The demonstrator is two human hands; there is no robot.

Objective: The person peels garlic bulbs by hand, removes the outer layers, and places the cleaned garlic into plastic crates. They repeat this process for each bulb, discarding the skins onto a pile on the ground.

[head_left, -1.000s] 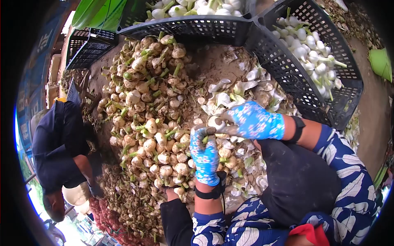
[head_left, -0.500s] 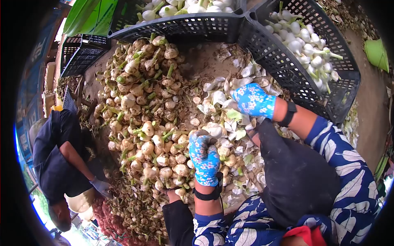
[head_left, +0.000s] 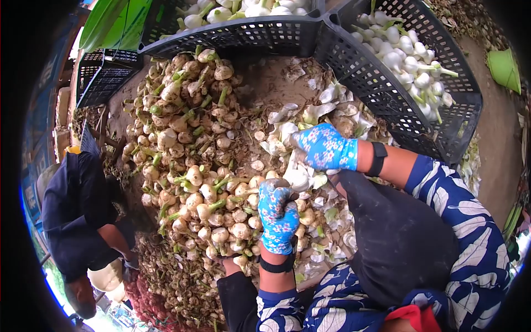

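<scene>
My left hand (head_left: 278, 216), in a blue flowered glove with grey fingertips, is closed around a white garlic bulb (head_left: 298, 178) that shows past its fingers. My right hand (head_left: 327, 146), gloved alike, is just above the bulb, its fingers pinched on a pale strip of garlic skin (head_left: 297, 157). A large heap of unpeeled garlic bulbs (head_left: 193, 191), soil-stained and with green stem stubs, lies left of my hands. Loose white peelings (head_left: 334, 213) cover the ground below and around them.
Black plastic crates (head_left: 381, 83) with clean white garlic bulbs (head_left: 406, 61) stand at the back and right. A green tub (head_left: 508, 71) is at far right. At left a co-worker in dark clothes (head_left: 80, 216) bends beside a red net sack (head_left: 145, 301).
My right hand has moved left and down, closer to my left hand and the bulb. More of the white bulb shows now. The co-worker's hand has drawn back slightly.
</scene>
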